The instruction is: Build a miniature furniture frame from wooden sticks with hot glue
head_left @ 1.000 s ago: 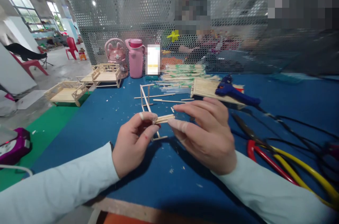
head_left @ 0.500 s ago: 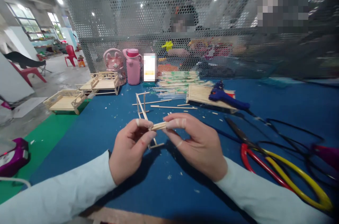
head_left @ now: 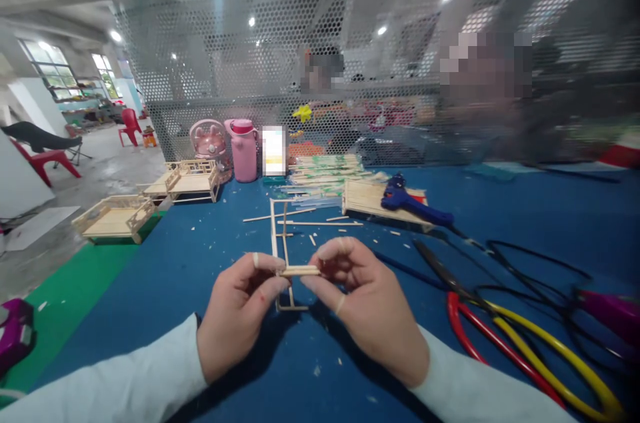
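A slim frame of thin wooden sticks (head_left: 273, 226) is held above the blue tabletop, its long side running away from me. My left hand (head_left: 245, 316) pinches it midway, between thumb and forefinger. From that pinch a pair of short wooden sticks (head_left: 300, 270) reaches across to the right, lying side by side. The thumb and forefinger of my right hand (head_left: 377, 309) close on the right end of these sticks. Pale bands wrap fingers of both hands. Where the short sticks meet the frame is covered by my left fingertips.
Loose sticks (head_left: 320, 223) and scraps lie beyond my hands. A blue glue gun (head_left: 415, 203) rests on a wooden stick panel (head_left: 360, 198). Red-and-yellow-handled cutters (head_left: 493, 333) and cables occupy the right. Miniature stick beds (head_left: 115, 219), a pink flask (head_left: 244, 153) and bundled sticks (head_left: 325, 173) stand farther back.
The frame has turned so its long side points more directly away from me, and the short sticks now lie level. My view has tilted up slightly. Both hands keep their pinch.
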`<state>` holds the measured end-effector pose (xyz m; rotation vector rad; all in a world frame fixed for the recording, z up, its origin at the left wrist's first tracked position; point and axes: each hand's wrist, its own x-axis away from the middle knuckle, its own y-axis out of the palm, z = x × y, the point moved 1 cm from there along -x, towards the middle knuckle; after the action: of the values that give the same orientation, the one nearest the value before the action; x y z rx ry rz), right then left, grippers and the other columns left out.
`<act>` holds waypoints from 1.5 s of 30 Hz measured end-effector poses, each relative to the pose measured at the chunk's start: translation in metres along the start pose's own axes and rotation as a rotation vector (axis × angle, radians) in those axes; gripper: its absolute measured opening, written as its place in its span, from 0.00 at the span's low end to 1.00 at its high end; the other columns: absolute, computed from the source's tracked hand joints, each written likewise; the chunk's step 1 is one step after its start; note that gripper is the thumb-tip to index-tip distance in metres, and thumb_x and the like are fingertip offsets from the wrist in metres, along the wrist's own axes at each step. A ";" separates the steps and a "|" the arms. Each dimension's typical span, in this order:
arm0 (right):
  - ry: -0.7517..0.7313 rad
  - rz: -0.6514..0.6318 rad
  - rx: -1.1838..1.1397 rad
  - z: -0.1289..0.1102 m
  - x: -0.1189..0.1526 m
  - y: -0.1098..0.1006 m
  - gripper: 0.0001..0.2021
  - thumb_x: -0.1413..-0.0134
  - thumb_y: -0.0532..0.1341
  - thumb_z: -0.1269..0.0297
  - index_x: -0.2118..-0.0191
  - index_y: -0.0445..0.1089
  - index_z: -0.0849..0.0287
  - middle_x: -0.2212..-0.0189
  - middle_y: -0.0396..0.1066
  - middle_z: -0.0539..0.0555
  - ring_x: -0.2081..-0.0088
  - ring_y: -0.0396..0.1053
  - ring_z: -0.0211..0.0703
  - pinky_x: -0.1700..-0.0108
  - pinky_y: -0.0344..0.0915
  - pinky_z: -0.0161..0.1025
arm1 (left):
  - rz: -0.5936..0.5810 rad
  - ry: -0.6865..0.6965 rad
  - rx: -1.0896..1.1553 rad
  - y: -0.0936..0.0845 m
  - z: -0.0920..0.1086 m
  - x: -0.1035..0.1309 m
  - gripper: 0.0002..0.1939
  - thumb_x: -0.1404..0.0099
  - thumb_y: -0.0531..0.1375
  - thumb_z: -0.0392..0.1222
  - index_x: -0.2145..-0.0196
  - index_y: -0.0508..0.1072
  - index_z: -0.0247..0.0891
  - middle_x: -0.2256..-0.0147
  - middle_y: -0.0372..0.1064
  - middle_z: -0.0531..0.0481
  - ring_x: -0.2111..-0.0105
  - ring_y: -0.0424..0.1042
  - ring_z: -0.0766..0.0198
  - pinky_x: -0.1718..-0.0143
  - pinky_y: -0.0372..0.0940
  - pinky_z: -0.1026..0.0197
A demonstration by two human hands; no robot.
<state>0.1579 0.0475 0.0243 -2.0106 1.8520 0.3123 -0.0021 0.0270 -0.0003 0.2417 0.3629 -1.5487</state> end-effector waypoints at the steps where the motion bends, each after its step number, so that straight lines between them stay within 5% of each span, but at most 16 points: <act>1: 0.015 0.008 -0.015 0.000 0.000 0.000 0.10 0.60 0.66 0.68 0.71 0.64 0.56 0.78 0.68 0.46 0.77 0.69 0.34 0.72 0.70 0.31 | 0.016 0.002 -0.011 0.000 0.000 0.000 0.03 0.41 0.61 0.37 0.67 0.73 0.37 0.70 0.74 0.52 0.70 0.72 0.67 0.67 0.67 0.66; 13: 0.237 -0.008 -0.248 0.000 0.001 0.001 0.24 0.73 0.72 0.70 0.65 0.63 0.56 0.78 0.66 0.43 0.77 0.69 0.32 0.72 0.69 0.29 | 0.052 0.012 -0.049 0.000 0.002 0.001 0.01 0.44 0.63 0.36 0.71 0.75 0.37 0.73 0.75 0.51 0.73 0.72 0.67 0.69 0.67 0.68; 23: 0.206 -0.104 -0.215 0.002 0.005 0.001 0.20 0.65 0.66 0.70 0.61 0.64 0.56 0.73 0.69 0.46 0.71 0.71 0.35 0.68 0.69 0.31 | 0.043 0.038 -0.094 -0.001 0.005 0.004 0.01 0.44 0.63 0.36 0.72 0.75 0.36 0.74 0.75 0.51 0.74 0.73 0.66 0.71 0.68 0.67; 29: 0.227 -0.215 -0.034 0.000 0.003 -0.006 0.05 0.60 0.63 0.65 0.74 0.69 0.59 0.78 0.68 0.47 0.77 0.65 0.34 0.72 0.64 0.33 | 0.067 0.056 -0.135 -0.004 0.007 0.003 0.01 0.43 0.63 0.35 0.72 0.75 0.38 0.74 0.75 0.52 0.74 0.73 0.68 0.71 0.68 0.69; 45: 0.215 -0.247 0.057 -0.006 0.000 -0.013 0.10 0.54 0.61 0.58 0.78 0.74 0.57 0.82 0.70 0.49 0.79 0.65 0.36 0.74 0.64 0.34 | 0.026 -0.019 0.078 0.000 0.004 0.003 0.05 0.43 0.63 0.34 0.66 0.73 0.37 0.69 0.76 0.50 0.69 0.74 0.67 0.66 0.69 0.68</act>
<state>0.1698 0.0462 0.0312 -2.2774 1.6824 -0.0275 -0.0021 0.0225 0.0017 0.2908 0.2840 -1.5404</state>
